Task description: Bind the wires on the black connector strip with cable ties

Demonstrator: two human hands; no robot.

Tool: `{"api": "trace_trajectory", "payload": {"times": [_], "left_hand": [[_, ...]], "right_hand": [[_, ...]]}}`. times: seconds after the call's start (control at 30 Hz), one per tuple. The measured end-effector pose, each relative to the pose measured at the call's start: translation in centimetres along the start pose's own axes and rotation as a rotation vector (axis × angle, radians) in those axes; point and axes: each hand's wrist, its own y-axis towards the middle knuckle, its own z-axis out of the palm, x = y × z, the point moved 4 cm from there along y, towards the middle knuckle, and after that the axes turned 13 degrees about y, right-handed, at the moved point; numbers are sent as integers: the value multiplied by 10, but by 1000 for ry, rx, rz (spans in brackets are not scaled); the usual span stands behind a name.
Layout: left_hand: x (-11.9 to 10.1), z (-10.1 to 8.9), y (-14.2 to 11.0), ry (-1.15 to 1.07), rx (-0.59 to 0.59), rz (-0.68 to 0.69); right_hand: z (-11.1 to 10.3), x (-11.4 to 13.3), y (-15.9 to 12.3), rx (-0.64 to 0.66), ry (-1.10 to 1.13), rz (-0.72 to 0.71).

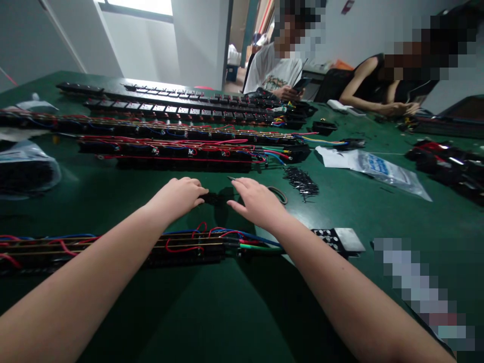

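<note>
Lower left, a black strip (pixel 209 251) carries attached wires (pixel 260 248), seemingly part-finished; centre, the right hand (pixel 254 199) spreads open over a looped tool (pixel 283 193); the left hand (pixel 179 198), grip unclear, meets a dark cluster (pixel 215 198); right of centre, loose pieces (pixel 301 182) look unused.

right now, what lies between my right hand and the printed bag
In the head view: a heap of small dark pieces and, nearer your hand, a dark loop.

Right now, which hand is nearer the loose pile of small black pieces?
Right. The right hand is left of the pile; the left hand is farther left.
</note>
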Motion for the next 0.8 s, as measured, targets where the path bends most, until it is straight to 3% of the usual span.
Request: {"api": "trace_trajectory", "payload": {"times": [0.13,0.27,0.57,0.67,0.8], "left_hand": [[-4,0,-3,32,-27,-16],[-1,7,-3,30,-43,-94],[34,21,2,-8,-49,-336],[40,23,-10,5,10,-383],[40,33,-35,30,118,-448]], "right_hand": [[26,33,22,107,20,-158],[42,48,45,86,8,-181],[67,54,66,24,32,-180],[69,52,68,37,31,-196],[64,52,76,95,20,-340]]}}
